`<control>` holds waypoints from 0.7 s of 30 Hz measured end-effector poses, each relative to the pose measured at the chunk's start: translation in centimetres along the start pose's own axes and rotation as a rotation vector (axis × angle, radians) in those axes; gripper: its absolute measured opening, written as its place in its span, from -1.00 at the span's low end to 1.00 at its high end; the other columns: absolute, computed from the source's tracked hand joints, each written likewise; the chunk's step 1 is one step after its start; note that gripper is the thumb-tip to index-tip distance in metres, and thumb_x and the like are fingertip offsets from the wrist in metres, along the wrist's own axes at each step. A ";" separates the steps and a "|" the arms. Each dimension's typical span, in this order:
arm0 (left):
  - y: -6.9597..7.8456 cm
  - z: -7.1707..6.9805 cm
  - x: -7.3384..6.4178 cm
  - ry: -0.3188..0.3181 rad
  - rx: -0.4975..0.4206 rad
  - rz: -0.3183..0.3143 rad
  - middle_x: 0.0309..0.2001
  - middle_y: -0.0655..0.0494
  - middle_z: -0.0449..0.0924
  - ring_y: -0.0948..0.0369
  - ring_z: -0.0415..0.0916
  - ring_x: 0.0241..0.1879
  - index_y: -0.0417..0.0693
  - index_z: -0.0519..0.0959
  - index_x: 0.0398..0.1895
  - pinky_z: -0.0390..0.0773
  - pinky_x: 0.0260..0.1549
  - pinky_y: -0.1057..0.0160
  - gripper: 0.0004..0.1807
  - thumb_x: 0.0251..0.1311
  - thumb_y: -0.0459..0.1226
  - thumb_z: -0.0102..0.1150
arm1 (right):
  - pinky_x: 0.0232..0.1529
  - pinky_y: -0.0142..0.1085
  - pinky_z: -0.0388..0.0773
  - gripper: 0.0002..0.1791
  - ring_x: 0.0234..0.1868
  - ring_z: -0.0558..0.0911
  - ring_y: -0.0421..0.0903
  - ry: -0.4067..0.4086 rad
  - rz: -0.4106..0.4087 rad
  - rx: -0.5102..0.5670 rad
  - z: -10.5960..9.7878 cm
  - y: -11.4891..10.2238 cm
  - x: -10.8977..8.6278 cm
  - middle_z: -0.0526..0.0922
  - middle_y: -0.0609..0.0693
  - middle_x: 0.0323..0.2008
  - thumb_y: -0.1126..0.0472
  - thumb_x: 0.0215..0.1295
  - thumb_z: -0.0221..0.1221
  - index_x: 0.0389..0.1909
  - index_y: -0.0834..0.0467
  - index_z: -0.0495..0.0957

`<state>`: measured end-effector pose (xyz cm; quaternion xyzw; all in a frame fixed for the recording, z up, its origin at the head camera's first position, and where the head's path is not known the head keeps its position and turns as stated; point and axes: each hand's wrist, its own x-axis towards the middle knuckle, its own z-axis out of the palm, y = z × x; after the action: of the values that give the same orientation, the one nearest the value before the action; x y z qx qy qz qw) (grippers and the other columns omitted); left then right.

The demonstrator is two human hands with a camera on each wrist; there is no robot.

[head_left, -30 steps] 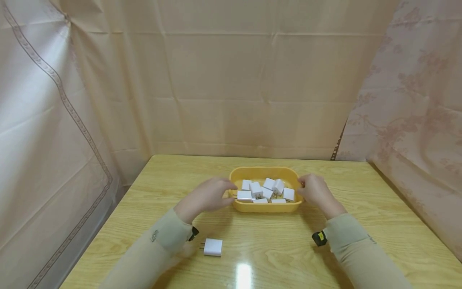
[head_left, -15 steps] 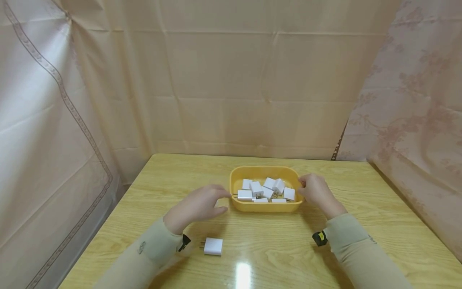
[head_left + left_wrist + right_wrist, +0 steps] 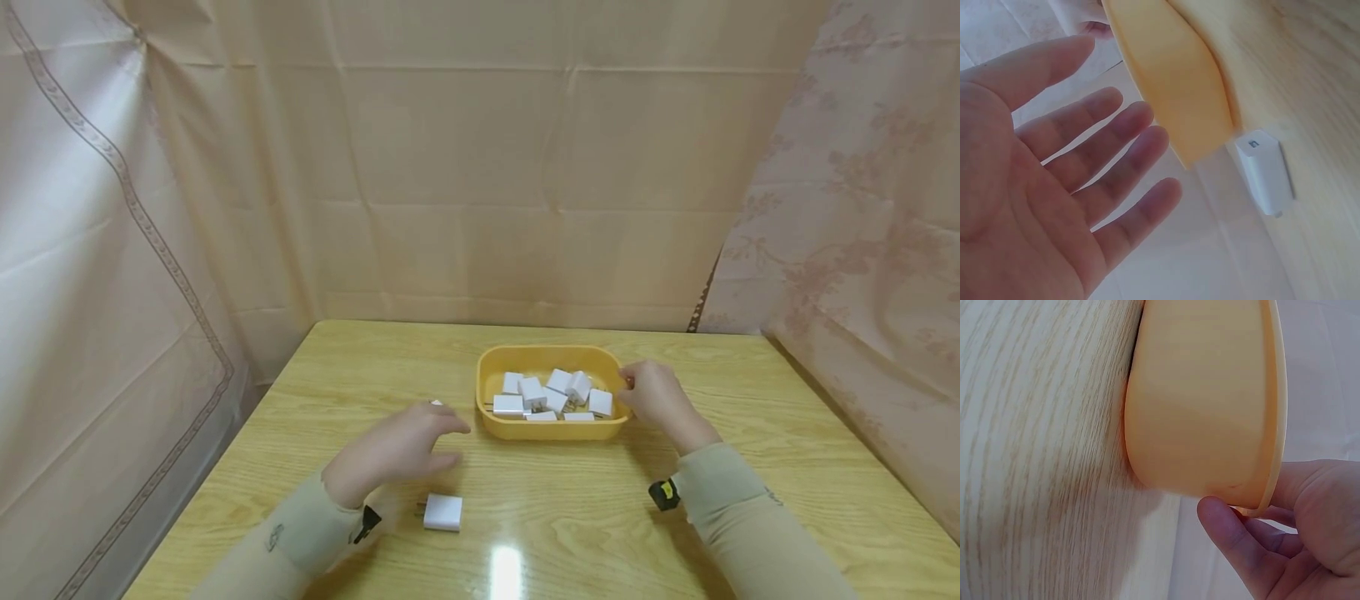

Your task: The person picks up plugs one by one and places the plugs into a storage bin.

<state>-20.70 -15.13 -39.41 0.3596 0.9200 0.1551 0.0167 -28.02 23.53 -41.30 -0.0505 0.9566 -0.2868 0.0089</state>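
Observation:
A yellow plastic tub (image 3: 553, 430) holds several white charger plugs (image 3: 578, 387) with metal prongs. My right hand (image 3: 657, 402) grips the tub's right end by its rim. In the right wrist view, the thumb (image 3: 1217, 515) lies against the outer wall, while the other fingers are partly hidden behind the rim. My left hand (image 3: 396, 450) is apart from the tub, to its left, fingers spread and nothing in the palm. One loose charger (image 3: 442, 512) lies on the table near the left wrist. Another charger (image 3: 437, 403) peeks out behind the left hand.
The wood-grain table (image 3: 570, 508) has its far edge against a beige cloth curtain (image 3: 480, 200). More cloth hangs along the left and right sides. A light reflection shines on the near part of the tabletop.
My left hand has drawn back from the tub's left end, toward the near left, uncovering a bit of a charger behind it. The right hand and the tub have stayed put.

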 end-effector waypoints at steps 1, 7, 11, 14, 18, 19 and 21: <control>0.0 0.1 -0.1 -0.007 -0.006 -0.003 0.12 0.06 0.63 0.10 0.56 0.13 -0.10 0.66 0.15 0.55 0.12 0.05 -0.61 0.31 -0.17 0.32 | -0.52 -0.31 0.60 -0.54 -0.46 0.60 -0.07 -0.001 0.002 0.001 0.0 0.0 0.0 0.63 0.36 -0.06 0.45 0.31 0.13 0.22 0.53 0.47; 0.0 0.4 -0.5 -0.044 -0.029 -0.022 0.14 0.08 0.63 0.12 0.55 0.16 -0.09 0.66 0.16 0.54 0.14 0.04 -0.60 0.30 -0.17 0.30 | -0.52 -0.31 0.60 -0.53 -0.47 0.59 -0.07 -0.011 0.016 0.001 0.0 0.1 0.1 0.63 0.34 -0.08 0.45 0.32 0.13 0.24 0.53 0.45; 0.1 0.5 -0.6 -0.066 -0.012 -0.005 0.13 0.11 0.64 0.14 0.56 0.14 -0.08 0.66 0.17 0.55 0.12 0.07 -0.60 0.29 -0.18 0.28 | -0.52 -0.31 0.59 -0.53 -0.47 0.59 -0.08 -0.008 0.015 -0.010 0.0 0.1 0.2 0.63 0.32 -0.11 0.45 0.32 0.13 0.23 0.53 0.46; 0.2 0.6 -0.7 -0.078 -0.009 0.011 0.10 0.14 0.65 0.17 0.58 0.09 -0.08 0.67 0.16 0.57 0.08 0.10 -0.59 0.27 -0.19 0.29 | -0.53 -0.32 0.58 -0.53 -0.49 0.58 -0.08 -0.006 0.017 -0.013 0.0 0.1 0.2 0.63 0.29 -0.14 0.45 0.32 0.13 0.23 0.53 0.46; 0.2 0.7 -0.9 -0.098 -0.033 0.019 0.11 0.15 0.65 0.10 0.55 0.19 -0.09 0.67 0.16 0.52 0.16 0.07 -0.59 0.25 -0.20 0.32 | -0.54 -0.32 0.57 -0.53 -0.50 0.57 -0.09 -0.008 0.018 -0.011 0.0 0.1 0.1 0.63 0.28 -0.15 0.45 0.31 0.13 0.23 0.52 0.46; 0.2 0.8 -1.0 -0.102 -0.035 0.020 0.11 0.16 0.65 0.07 0.52 0.23 -0.09 0.67 0.16 0.50 0.18 0.06 -0.59 0.25 -0.20 0.33 | -0.54 -0.32 0.58 -0.53 -0.50 0.57 -0.09 -0.007 0.014 -0.011 0.0 0.1 0.1 0.63 0.28 -0.15 0.45 0.30 0.13 0.23 0.53 0.46; 0.2 1.0 -1.0 -0.109 -0.045 0.019 0.13 0.16 0.65 0.04 0.48 0.27 -0.10 0.67 0.16 0.47 0.22 0.04 -0.58 0.25 -0.20 0.35 | -0.54 -0.31 0.58 -0.53 -0.51 0.57 -0.09 -0.004 0.010 -0.011 0.0 0.1 0.1 0.63 0.28 -0.16 0.45 0.30 0.13 0.22 0.52 0.47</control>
<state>-19.65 -15.42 -40.36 0.3759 0.9104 0.1561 0.0735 -28.15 23.55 -41.35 -0.0462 0.9585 -0.2812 0.0119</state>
